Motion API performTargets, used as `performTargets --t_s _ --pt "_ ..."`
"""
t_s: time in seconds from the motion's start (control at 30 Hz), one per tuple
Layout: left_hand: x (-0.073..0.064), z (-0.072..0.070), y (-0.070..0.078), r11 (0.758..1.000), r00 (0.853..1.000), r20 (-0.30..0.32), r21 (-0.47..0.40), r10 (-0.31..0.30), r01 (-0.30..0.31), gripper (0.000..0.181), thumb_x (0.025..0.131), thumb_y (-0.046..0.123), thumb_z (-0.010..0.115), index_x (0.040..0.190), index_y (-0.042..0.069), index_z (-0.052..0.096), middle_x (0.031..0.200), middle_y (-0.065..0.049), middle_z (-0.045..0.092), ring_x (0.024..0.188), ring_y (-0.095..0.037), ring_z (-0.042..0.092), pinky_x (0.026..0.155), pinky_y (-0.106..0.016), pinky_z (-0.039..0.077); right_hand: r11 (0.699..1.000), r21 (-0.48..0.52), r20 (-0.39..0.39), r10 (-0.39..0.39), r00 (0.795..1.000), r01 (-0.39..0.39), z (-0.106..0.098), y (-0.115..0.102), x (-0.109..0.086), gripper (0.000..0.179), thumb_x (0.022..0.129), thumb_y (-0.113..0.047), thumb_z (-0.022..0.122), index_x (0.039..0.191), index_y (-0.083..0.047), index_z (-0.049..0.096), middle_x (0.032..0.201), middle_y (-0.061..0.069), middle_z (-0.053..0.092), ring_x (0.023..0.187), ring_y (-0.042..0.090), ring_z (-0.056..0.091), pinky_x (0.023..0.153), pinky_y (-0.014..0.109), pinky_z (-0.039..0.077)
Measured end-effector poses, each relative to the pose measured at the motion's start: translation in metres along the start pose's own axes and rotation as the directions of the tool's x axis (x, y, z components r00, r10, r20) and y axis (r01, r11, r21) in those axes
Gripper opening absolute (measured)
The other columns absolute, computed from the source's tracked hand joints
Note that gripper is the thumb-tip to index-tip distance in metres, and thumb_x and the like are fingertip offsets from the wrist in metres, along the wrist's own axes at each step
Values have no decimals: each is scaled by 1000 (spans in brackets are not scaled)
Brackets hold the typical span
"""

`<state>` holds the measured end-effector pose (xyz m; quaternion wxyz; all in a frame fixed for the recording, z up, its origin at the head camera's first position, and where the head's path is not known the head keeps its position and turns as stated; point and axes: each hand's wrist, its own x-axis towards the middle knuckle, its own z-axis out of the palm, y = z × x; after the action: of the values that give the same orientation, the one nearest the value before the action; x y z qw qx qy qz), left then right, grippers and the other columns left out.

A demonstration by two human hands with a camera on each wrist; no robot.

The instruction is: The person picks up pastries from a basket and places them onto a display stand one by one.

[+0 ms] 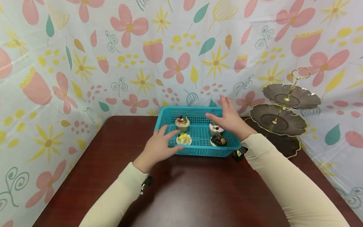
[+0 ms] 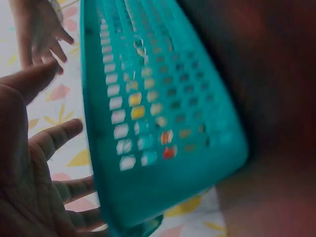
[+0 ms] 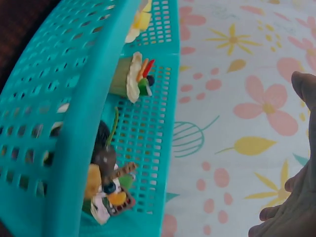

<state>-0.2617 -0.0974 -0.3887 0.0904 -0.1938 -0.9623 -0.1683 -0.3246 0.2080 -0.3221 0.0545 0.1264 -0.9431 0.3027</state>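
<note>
A turquoise plastic basket with perforated walls stands at the far side of the table. Inside it sit several small cupcakes: a fruit-topped one at back left, a yellow-topped one in front of it, a pink-cream one at right and a chocolate-topped one nearer. My left hand is spread at the basket's front left corner, holding nothing. Over the basket's right part hovers my right hand, fingers extended and thumb apart, also with nothing in it. In the left wrist view, whether the fingertips touch the rim cannot be told.
A three-tier stand with dark, gold-edged scalloped plates and a gold handle stands at the right, close to my right forearm. Behind the dark reddish-brown table hangs a flower-patterned cloth.
</note>
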Motion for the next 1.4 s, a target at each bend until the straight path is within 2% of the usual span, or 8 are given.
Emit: performTargets --t_s 0.37,0.7,0.9,1.03,1.13,1.27,1.33,1.4 --pt "-12 29 4 996 986 -146 -5 86 -88 24 100 37 64 117 23 72 123 -10 59 114 -33 50 104 -58 33 989 144 -24 30 999 -26 10 4 18 101 96 -63 53 163 -14 -5 166 23 0 151 45 13 113 69 21" --pt "-12 39 1 997 980 -182 16 82 -80 23 102 40 59 116 26 70 105 -2 57 99 -25 46 104 -56 29 976 213 -52 64 997 -52 23 11 29 97 98 -53 58 163 -12 -2 167 22 5 152 42 11 115 66 21" --pt "-12 43 -1 996 974 -210 43 88 -81 25 101 43 60 116 26 72 98 -1 55 93 -23 46 104 -56 30 962 261 -44 93 995 -78 34 20 34 97 98 -50 61 163 -13 0 168 19 7 149 42 23 111 63 30" --pt "-10 44 -2 995 972 -213 54 94 -84 26 100 44 61 116 26 72 95 -1 53 91 -23 46 104 -55 31 944 311 -16 126 992 -115 38 25 36 97 98 -47 62 163 -16 -2 168 17 6 114 41 56 91 57 45" --pt "-8 44 -1 995 974 -207 65 90 -78 28 100 45 60 117 27 73 95 -2 53 93 -22 47 104 -56 30 919 361 4 167 986 -157 39 31 37 95 98 -46 63 164 -20 -1 166 17 15 76 40 55 75 57 47" --pt "-8 46 -1 994 975 -204 79 88 -73 28 100 45 60 118 27 73 95 -2 53 93 -22 47 104 -57 30 882 418 54 215 975 -218 37 36 39 95 99 -43 63 164 -20 -2 166 20 15 113 47 54 96 61 44" --pt "-8 46 -1 994 974 -207 82 89 -74 28 100 44 60 118 27 73 95 -2 53 93 -22 47 104 -57 30 866 434 73 241 968 -249 35 38 41 95 99 -42 63 164 -19 -2 166 22 11 139 48 35 108 62 35" --pt "-8 47 -1 993 973 -212 86 92 -75 27 100 44 61 118 27 73 95 -1 53 92 -22 47 104 -57 30 851 447 89 264 960 -275 32 40 44 96 98 -43 64 164 -17 -2 167 22 6 148 45 22 113 62 28"
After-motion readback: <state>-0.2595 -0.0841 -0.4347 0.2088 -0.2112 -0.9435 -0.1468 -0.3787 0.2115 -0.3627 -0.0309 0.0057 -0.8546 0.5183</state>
